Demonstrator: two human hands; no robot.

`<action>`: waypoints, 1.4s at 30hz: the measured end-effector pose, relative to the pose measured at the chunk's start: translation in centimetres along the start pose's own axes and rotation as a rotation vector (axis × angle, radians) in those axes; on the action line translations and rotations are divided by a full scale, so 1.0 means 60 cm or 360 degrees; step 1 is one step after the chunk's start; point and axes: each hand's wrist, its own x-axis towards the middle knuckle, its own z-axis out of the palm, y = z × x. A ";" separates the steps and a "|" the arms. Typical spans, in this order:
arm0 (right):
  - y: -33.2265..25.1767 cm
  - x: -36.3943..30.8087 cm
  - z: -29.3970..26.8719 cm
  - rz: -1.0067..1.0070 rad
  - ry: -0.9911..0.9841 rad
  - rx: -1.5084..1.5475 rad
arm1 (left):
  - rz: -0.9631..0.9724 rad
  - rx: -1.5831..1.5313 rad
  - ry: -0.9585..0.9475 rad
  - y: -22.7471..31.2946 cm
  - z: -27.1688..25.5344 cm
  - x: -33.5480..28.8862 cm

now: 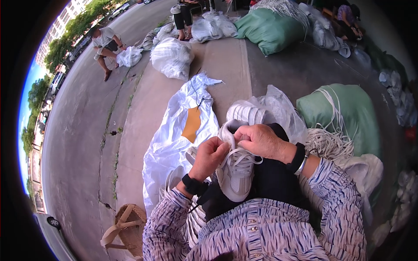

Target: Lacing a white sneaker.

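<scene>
A pale grey and white sneaker point(235, 185) rests on my lap with its toe toward me. White shoelace point(242, 160) crosses its front, and a loose loop hangs out on the right. My left hand point(208, 159) is closed in a pinch at the upper eyelets, on the lace. Just beside it, my right hand point(265, 142) pinches near the tongue and collar, its fingertips also at the lace; the exact grip is partly hidden by the fingers. Another light shoe point(190, 154) shows partly behind my left hand.
A white woven sack point(163, 148) with a yellow patch lies ahead on the left. Bundled white laces point(328, 142) and a green sack point(342, 115) sit at the right. A straw-coloured sandal point(129, 222) lies lower left. Other people sit farther off among bags.
</scene>
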 end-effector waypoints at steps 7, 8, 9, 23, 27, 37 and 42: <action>0.014 0.028 -0.003 0.0390 -0.0423 0.0813 | -0.0092 -0.0216 -0.0242 0.004 -0.026 0.020; 0.015 0.028 -0.002 0.0296 -0.0408 0.0890 | -0.0118 -0.0348 -0.0304 0.000 -0.023 0.020; 0.014 0.027 0.002 0.0172 -0.0304 0.0661 | -0.0280 -0.0411 -0.0330 -0.005 -0.021 0.020; 0.090 -0.017 -0.080 0.0462 0.0462 -0.0315 | -0.0342 -0.0369 -0.0190 0.002 -0.017 0.003; 0.090 -0.059 -0.063 0.0363 0.0506 0.0085 | -0.0198 -0.0330 -0.0196 0.000 -0.010 -0.004; 0.036 -0.092 -0.004 0.0050 0.0309 -0.0491 | -0.0173 -0.0341 -0.0195 -0.002 -0.002 -0.017; 0.037 -0.118 -0.003 -0.0137 0.0282 -0.0506 | 0.0002 -0.0203 -0.0208 0.003 -0.008 -0.034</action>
